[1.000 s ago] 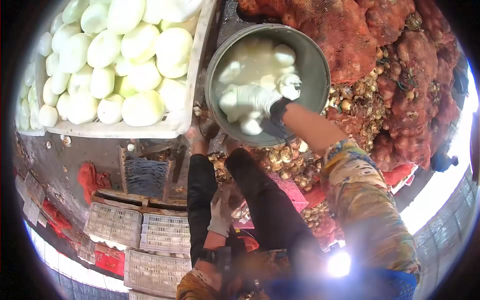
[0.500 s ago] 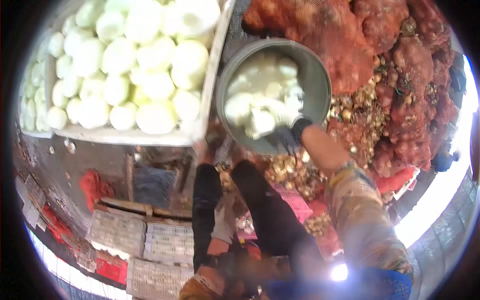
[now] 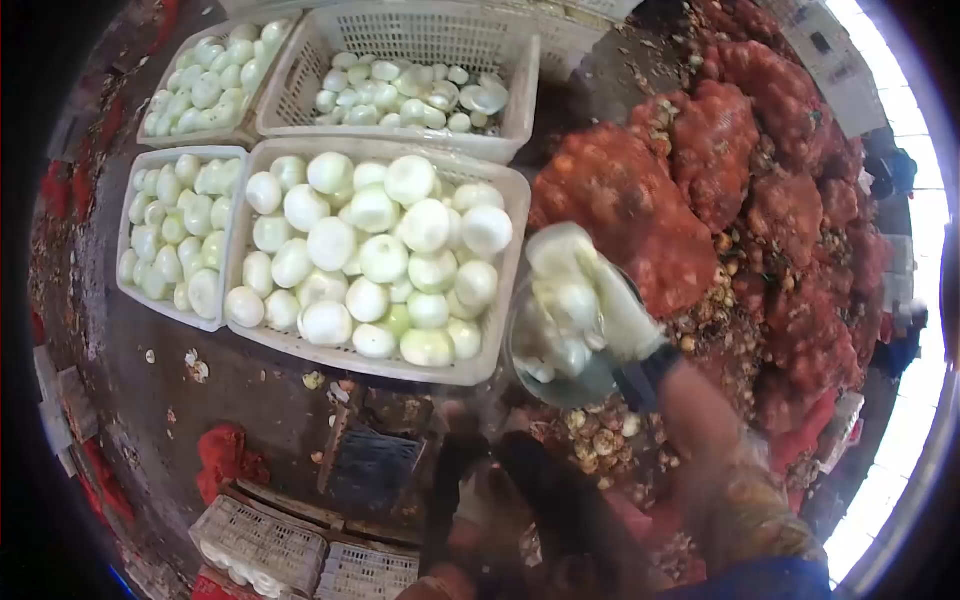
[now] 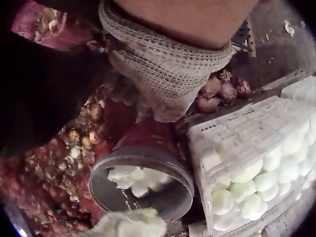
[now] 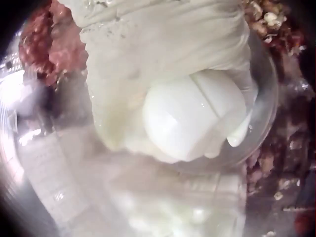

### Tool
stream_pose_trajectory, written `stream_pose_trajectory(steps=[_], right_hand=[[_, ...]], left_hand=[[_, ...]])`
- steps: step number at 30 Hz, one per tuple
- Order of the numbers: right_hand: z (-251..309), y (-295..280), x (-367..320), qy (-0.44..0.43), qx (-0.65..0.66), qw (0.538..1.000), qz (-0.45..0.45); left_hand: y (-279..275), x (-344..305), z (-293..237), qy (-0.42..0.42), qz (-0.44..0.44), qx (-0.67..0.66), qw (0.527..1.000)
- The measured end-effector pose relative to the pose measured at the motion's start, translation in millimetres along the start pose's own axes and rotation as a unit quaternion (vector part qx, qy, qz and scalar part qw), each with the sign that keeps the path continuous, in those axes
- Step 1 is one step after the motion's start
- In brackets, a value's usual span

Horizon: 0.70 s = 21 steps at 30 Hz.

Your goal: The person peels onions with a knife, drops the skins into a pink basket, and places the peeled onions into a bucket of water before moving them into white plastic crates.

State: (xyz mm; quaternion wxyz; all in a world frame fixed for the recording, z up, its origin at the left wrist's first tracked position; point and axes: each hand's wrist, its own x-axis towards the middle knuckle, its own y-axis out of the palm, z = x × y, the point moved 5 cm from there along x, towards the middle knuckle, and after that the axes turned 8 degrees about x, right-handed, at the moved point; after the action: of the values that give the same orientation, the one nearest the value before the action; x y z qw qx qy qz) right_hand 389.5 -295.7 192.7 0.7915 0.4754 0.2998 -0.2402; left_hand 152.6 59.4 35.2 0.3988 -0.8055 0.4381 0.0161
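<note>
My right hand (image 3: 622, 305), in a wet pale glove, grips peeled white onions (image 3: 572, 300) above the grey bucket (image 3: 575, 388). Close up in the right wrist view, a large peeled onion (image 5: 180, 116) lies against the gloved hand (image 5: 158, 44). More peeled onions (image 4: 139, 181) sit inside the bucket (image 4: 190, 195), seen from the left wrist. My left hand (image 4: 165, 81) wears a knitted glove and hangs over the bucket's far side in that view; its fingers are not clearly seen. Blurred by my legs is the same hand (image 3: 478, 500) in the head view.
Left of the bucket stands a white crate (image 3: 400, 370) full of peeled onions, with other crates (image 3: 400, 30) behind and beside it. Red mesh sacks (image 3: 620, 205) and loose unpeeled onions (image 3: 600, 445) lie right of and below the bucket.
My right hand has come up out of the bucket's liquid with onions in its grip. The head view has shifted, showing more crates. My left hand stays low by my legs.
</note>
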Motion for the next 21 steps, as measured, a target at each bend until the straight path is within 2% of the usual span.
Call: stream_pose_trajectory(steps=[1, 3, 4, 5, 6, 7, 8, 9, 10, 11, 12, 13, 15, 17, 18, 19, 20, 21], right_hand=[[16.4, 53.6, 9.7, -0.052, 0.009, 0.995, 0.083], [45.7, 71.0, 35.1, -0.169, -0.183, 0.956, 0.155], [60.2, 79.1, 46.8, -0.235, -0.264, 0.919, 0.175], [69.1, 73.5, 49.7, -0.183, -0.199, 0.957, 0.102], [77.3, 42.2, 55.8, -0.211, -0.304, 0.926, 0.081], [77.2, 10.8, 48.1, -0.216, -0.329, 0.917, 0.064], [77.1, -20.6, 40.3, -0.22, -0.353, 0.908, 0.046], [69.1, -56.8, 28.2, -0.211, -0.306, 0.928, -0.013], [58.7, -108.0, 26.6, -0.206, -0.323, 0.92, -0.084], [44.4, -156.6, 21.7, -0.155, -0.353, 0.907, -0.168], [27.9, -179.3, 9.3, -0.099, -0.363, 0.898, -0.227], [15.5, -246.8, 21.2, -0.14, -0.511, 0.805, -0.265], [-10.7, -277.8, 22.7, -0.098, -0.615, 0.718, -0.309], [-28.8, -290.9, 42.3, -0.128, -0.679, 0.659, -0.296], [-43.1, -294.1, 47.9, -0.14, -0.707, 0.63, -0.29], [-40.9, -263.3, 47.4, -0.095, -0.688, 0.661, -0.284], [-47.3, -275.8, 57.8, -0.106, -0.679, 0.65, -0.323], [-49.8, -290.8, 68.3, -0.115, -0.668, 0.639, -0.363]], left_hand=[[15.5, -0.8, 19.0, 0.018, -0.002, -0.019, 1.0], [1.1, -13.8, 19.7, -0.008, 0.048, 0.04, 0.998], [-26.2, -3.4, 6.6, -0.015, 0.033, 0.042, 0.998], [-53.3, 6.8, -6.5, -0.022, 0.018, 0.044, 0.999], [-70.4, 15.3, -11.3, -0.03, -0.06, -0.071, 0.995], [-63.6, 13.8, -7.0, -0.099, -0.035, -0.203, 0.974], [-54.2, 8.2, -3.1, -0.17, -0.008, -0.327, 0.929], [-51.9, 8.4, -4.2, -0.216, 0.01, -0.391, 0.895], [-49.7, 7.8, -5.5, -0.264, 0.023, -0.45, 0.853], [-60.9, 10.3, -12.0, -0.288, 0.03, -0.458, 0.841], [-59.3, 8.7, -12.8, -0.326, 0.036, -0.499, 0.802], [-58.0, 6.7, -13.8, -0.363, 0.037, -0.538, 0.76], [-42.9, 4.9, -14.9, -0.447, 0.023, -0.665, 0.598], [-43.5, 11.9, -26.8, -0.376, 0.014, -0.519, 0.768], [-38.2, 11.8, -29.3, -0.325, 0.04, -0.441, 0.836], [-33.0, 11.5, -32.0, -0.273, 0.054, -0.355, 0.893], [-18.8, 6.4, -28.4, -0.205, 0.093, -0.276, 0.935], [-14.4, 1.2, -29.6, -0.192, 0.116, -0.262, 0.939]])
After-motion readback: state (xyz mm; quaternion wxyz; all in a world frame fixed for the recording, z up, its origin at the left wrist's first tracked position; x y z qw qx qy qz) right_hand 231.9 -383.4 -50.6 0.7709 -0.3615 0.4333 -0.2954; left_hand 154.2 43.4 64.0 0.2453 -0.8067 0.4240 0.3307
